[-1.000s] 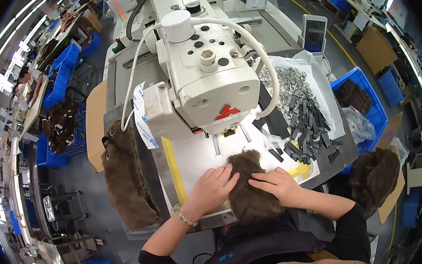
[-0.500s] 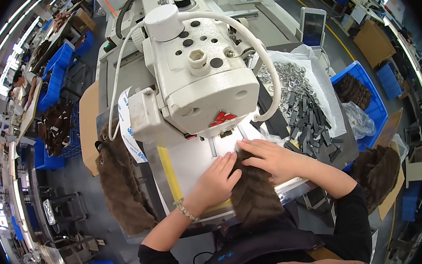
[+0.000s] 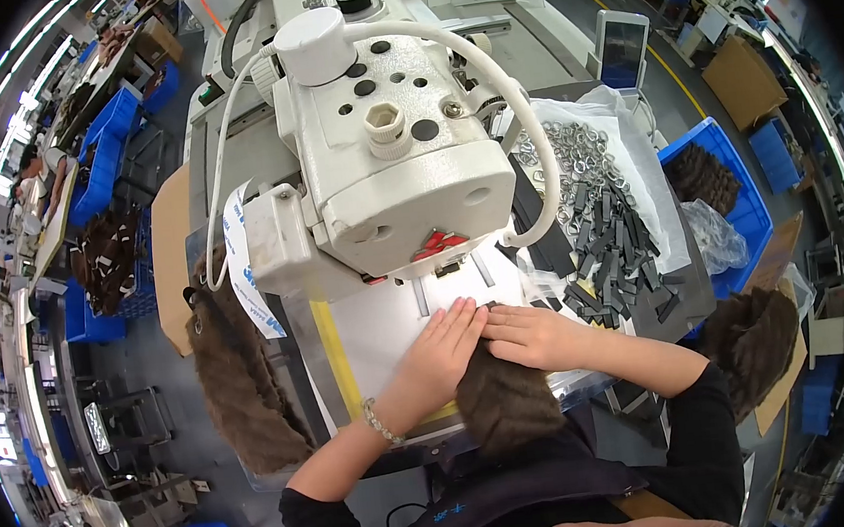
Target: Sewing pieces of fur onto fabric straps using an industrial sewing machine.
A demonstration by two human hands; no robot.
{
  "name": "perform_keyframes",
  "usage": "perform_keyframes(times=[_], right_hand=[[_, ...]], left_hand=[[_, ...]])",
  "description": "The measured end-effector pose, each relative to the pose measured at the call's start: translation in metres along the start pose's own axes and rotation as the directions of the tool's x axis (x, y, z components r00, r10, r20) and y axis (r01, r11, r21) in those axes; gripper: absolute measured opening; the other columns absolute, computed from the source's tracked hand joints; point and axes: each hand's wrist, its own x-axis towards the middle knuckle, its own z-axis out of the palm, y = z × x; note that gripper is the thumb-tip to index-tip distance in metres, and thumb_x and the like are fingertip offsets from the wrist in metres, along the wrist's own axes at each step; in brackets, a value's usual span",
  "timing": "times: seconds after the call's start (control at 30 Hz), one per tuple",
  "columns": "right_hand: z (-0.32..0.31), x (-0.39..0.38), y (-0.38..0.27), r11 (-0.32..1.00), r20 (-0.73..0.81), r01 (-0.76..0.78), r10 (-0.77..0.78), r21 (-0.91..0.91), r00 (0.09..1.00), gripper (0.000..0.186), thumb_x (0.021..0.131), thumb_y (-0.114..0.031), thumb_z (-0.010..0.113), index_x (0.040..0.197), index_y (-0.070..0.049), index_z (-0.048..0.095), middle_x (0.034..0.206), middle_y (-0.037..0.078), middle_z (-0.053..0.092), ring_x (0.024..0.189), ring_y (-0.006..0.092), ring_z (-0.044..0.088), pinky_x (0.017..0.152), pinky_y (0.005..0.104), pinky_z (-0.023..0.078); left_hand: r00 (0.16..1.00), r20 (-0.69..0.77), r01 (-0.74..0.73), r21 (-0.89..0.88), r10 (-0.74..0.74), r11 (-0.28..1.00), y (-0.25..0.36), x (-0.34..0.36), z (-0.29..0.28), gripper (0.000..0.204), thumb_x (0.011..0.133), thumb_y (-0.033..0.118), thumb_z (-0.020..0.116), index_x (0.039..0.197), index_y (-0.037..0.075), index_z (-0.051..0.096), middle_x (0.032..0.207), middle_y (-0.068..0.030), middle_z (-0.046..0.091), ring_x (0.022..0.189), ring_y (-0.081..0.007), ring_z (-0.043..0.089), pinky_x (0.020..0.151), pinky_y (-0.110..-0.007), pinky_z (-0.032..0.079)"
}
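My left hand (image 3: 445, 357) lies over the upper left side of a brown fur piece (image 3: 505, 407), fingers stretched forward. My right hand (image 3: 534, 339) rests across its top end, fingers extended leftward and nearly meeting the left fingertips; the fur's top edge is mostly covered. Both press on it at the front of a white work plate (image 3: 370, 358) with yellow tape (image 3: 334, 351). Just beyond is the white sewing machine head (image 3: 406, 195), with a slotted area beneath it.
A fur piece (image 3: 242, 390) lies left. Right are metal rings (image 3: 577, 144), black strips (image 3: 606, 247), a screen (image 3: 622, 50), a blue crate (image 3: 760, 224) and fur (image 3: 750, 345). Blue crates (image 3: 95, 192), boxes and a co-worker (image 3: 48, 171) are farther off.
My fingertips have come closer together at the fur's top. My right hand moved forward, then slightly back toward me. The whole view has shifted a little.
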Motion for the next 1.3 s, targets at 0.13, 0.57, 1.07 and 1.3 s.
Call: perform_keyframes(times=[0.13,0.57,1.07,1.3], right_hand=[[-0.003,-0.004,0.002,0.999,-0.053,0.002,0.000,0.035,0.999,0.016,0.078,-0.011,0.060,0.090,-0.002,0.058,0.119,0.018,0.060,0.114,0.0306,0.059,0.098,0.0406,0.049],[-0.016,0.006,0.007,0.991,0.085,0.091,-0.083,-0.096,0.993,0.015,0.079,-0.014,0.060,0.088,-0.003,0.056,0.124,0.020,0.061,0.118,0.0308,0.060,0.102,0.0393,0.049],[-0.019,0.034,0.030,0.939,-0.084,0.129,-0.163,-0.317,0.983,0.015,0.072,-0.012,0.062,0.083,-0.003,0.058,0.098,0.017,0.067,0.094,0.0273,0.068,0.082,0.0341,0.057],[-0.013,0.042,0.039,0.928,-0.120,0.112,-0.164,-0.355,0.979,0.012,0.071,-0.012,0.063,0.078,-0.003,0.059,0.097,0.015,0.066,0.092,0.0256,0.067,0.077,0.0316,0.057]], left_hand=[[0.998,-0.037,-0.053,0.139,0.059,0.989,0.005,-0.005,0.002,0.045,0.086,0.005,0.053,0.129,-0.005,0.053,0.132,-0.0235,0.055,0.125,-0.0343,0.054,0.103,-0.043,0.045],[0.987,-0.038,-0.132,0.352,0.155,0.927,0.010,-0.011,-0.002,0.032,0.084,0.008,0.059,0.113,-0.004,0.065,0.121,-0.0197,0.064,0.114,-0.0290,0.063,0.097,-0.037,0.052],[0.965,-0.137,-0.137,0.466,0.225,0.874,-0.023,0.015,-0.018,0.025,0.084,0.006,0.063,0.107,-0.003,0.067,0.113,-0.0164,0.067,0.108,-0.0267,0.066,0.090,-0.034,0.055],[0.964,-0.130,-0.140,0.489,0.230,0.861,-0.036,0.018,-0.021,0.026,0.082,0.006,0.063,0.106,-0.003,0.067,0.111,-0.0161,0.067,0.104,-0.0268,0.067,0.087,-0.033,0.056]])
